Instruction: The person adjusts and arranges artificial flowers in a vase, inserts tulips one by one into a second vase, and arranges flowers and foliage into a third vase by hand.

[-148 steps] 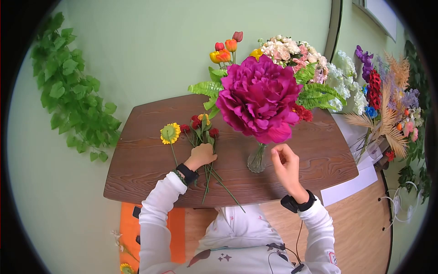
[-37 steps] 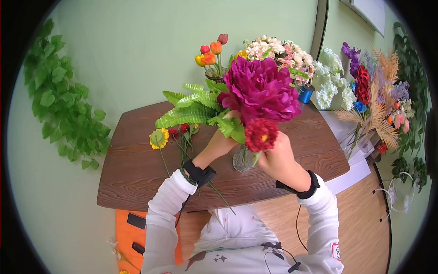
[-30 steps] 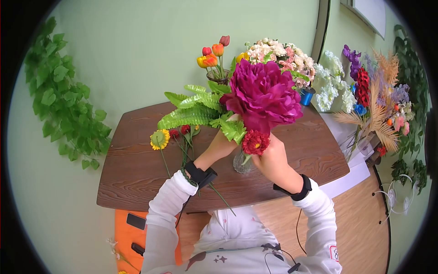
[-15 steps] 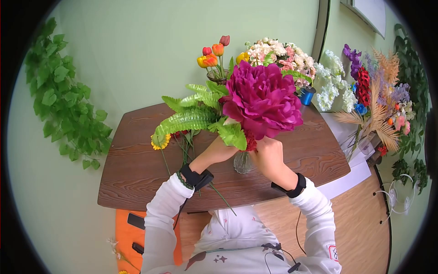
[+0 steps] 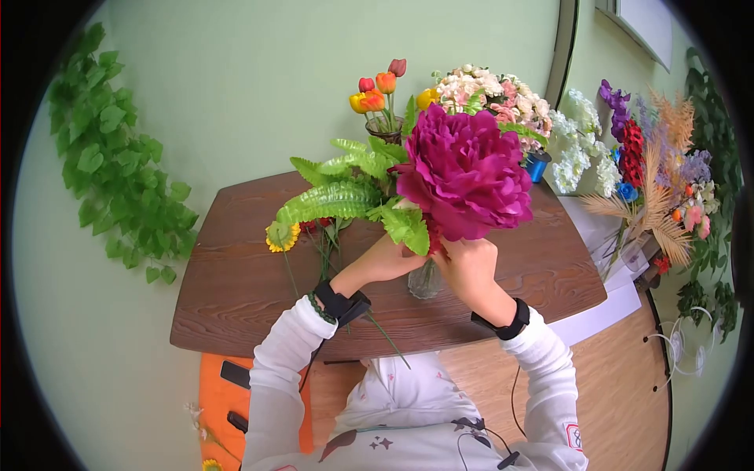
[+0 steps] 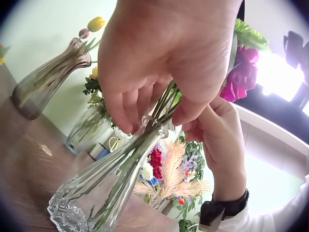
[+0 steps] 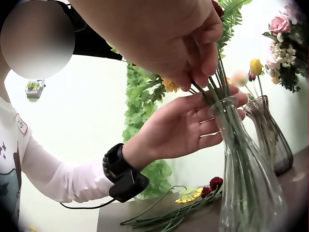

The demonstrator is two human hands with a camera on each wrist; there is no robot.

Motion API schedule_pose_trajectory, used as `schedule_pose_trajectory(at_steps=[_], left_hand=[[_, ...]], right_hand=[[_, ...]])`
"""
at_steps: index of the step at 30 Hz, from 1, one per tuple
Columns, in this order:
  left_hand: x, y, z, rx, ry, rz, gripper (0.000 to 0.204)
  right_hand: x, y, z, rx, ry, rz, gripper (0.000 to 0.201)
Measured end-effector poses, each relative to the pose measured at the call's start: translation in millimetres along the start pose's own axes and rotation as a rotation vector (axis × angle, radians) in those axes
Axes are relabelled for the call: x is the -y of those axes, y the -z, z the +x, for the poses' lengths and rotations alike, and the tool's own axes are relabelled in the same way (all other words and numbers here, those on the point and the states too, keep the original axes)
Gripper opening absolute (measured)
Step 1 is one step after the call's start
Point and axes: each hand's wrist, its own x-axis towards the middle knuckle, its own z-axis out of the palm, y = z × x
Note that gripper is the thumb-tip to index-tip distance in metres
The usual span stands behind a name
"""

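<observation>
A ribbed glass vase point(image 5: 425, 282) stands on the brown table point(image 5: 236, 306), with green stems point(image 7: 239, 154) inside it. Over it spreads a big magenta peony point(image 5: 470, 177), beside bright fern leaves point(image 5: 334, 202). My left hand point(image 6: 164, 63) curls round the stems right at the vase mouth, thumb on one side and fingers on the other. Just above the rim, my right hand point(image 7: 193, 48) pinches the stem of a red flower point(image 5: 434, 240). That flower's head is tucked under the peony, mostly hidden in the head view.
Loose red flowers and a yellow one point(image 5: 282, 236) lie on the table at left. Behind stand a vase of tulips point(image 5: 373, 100), a pale rose bouquet point(image 5: 495, 93) and a blue spool point(image 5: 537, 166). More flowers point(image 5: 660, 173) fill the right side.
Earlier, my left hand was among the loose flowers and the right hung beside the vase. Since then both came together at the vase mouth, and the red flower moved in under the peony.
</observation>
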Motion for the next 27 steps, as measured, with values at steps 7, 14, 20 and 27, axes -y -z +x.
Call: schedule_pose_trajectory(at_steps=[7, 14, 20, 27], left_hand=[[27, 31, -30, 0.042, 0.292, 0.119, 0.029], [72, 72, -65, 0.130, 0.884, 0.777, 0.033], [88, 72, -75, 0.123, 0.958, 0.731, 0.029], [42, 56, -73, -0.337, 0.695, 0.296, 0.020]], right_hand=[[4, 4, -3, -0.013, -0.063, 0.128, 0.020], [11, 6, -15, 0.102, -0.106, 0.172, 0.018], [16, 5, -22, 0.132, -0.095, 0.255, 0.020], [24, 10, -24, 0.285, -0.150, 0.400, 0.019]])
